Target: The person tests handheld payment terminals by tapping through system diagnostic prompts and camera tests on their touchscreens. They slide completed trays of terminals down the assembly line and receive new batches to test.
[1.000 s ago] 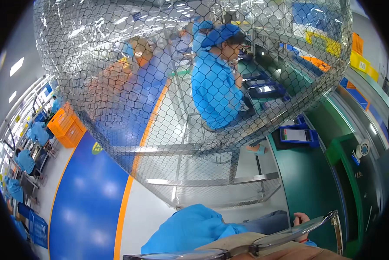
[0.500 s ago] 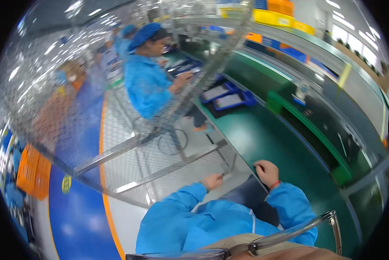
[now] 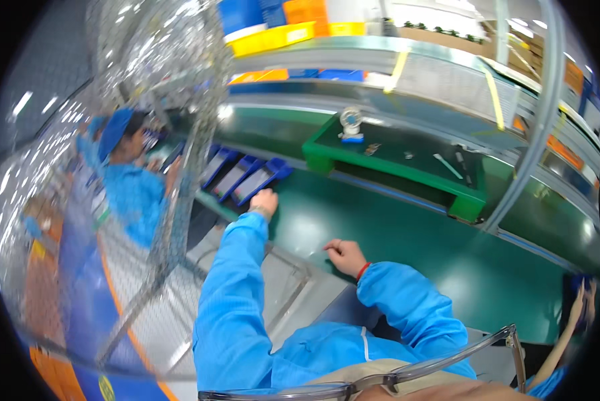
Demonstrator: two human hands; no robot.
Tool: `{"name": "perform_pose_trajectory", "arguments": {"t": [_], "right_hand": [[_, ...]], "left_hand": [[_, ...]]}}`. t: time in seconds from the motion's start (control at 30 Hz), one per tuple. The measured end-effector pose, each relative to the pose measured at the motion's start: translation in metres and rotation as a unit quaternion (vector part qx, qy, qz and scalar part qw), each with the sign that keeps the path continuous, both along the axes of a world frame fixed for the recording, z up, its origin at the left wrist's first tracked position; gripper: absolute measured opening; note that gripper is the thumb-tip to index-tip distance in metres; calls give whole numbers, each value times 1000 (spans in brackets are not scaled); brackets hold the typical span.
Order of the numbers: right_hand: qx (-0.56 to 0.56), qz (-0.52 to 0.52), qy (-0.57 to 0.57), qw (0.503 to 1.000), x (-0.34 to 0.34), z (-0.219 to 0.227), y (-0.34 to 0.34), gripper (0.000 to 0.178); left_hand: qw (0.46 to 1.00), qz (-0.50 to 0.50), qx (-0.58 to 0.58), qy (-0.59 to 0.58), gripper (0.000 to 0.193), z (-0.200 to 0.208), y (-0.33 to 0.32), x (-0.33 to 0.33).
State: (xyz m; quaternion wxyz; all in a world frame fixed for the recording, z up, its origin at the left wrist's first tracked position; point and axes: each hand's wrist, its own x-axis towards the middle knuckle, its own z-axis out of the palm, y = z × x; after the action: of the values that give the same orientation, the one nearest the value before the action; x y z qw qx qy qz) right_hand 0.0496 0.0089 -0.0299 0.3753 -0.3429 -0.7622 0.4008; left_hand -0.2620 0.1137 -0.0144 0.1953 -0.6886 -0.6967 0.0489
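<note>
My left hand [image 3: 264, 203] is stretched forward over the green worktable, at the near end of a blue tray [image 3: 265, 179] that holds a flat grey panel. Its fingers are partly hidden and blurred, and I cannot tell whether they touch the tray. Beside that tray lie more blue trays of the same kind, one with a grey panel [image 3: 235, 177]. Over the near part of the table, my right hand [image 3: 348, 258], with a red band at the wrist, has its fingers curled in and nothing in them.
A green raised stand [image 3: 393, 160] at the back bears a white round device [image 3: 351, 123] and small tools. Above it runs a shelf with coloured bins [image 3: 273, 40]. A clear mesh curtain [image 3: 186, 174] hangs at left, a co-worker in blue [image 3: 129, 194] behind it. Another person's hands [image 3: 584, 301] show at far right.
My view has swung right. My left hand has moved from beside the table edge forward to the blue trays. My right hand stays over the near table edge with curled fingers.
</note>
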Motion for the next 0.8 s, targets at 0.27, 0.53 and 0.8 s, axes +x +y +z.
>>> {"name": "perform_pose_trajectory", "arguments": {"t": [0.27, 0.53, 0.8], "right_hand": [[9, 3, -34, 999, 11, 4, 3, 23], [-9, 17, -41, 999, 7, 8, 2, 23], [-12, 39, -79, 996, 0, 22, -3, 21]], "left_hand": [[985, 2, -118, 125, 21, 3, 57, 6], [915, 16, -278, 292, 25, 19, 76, 2], [927, -29, -221, 302, 24, -8, 73, -22]]}}
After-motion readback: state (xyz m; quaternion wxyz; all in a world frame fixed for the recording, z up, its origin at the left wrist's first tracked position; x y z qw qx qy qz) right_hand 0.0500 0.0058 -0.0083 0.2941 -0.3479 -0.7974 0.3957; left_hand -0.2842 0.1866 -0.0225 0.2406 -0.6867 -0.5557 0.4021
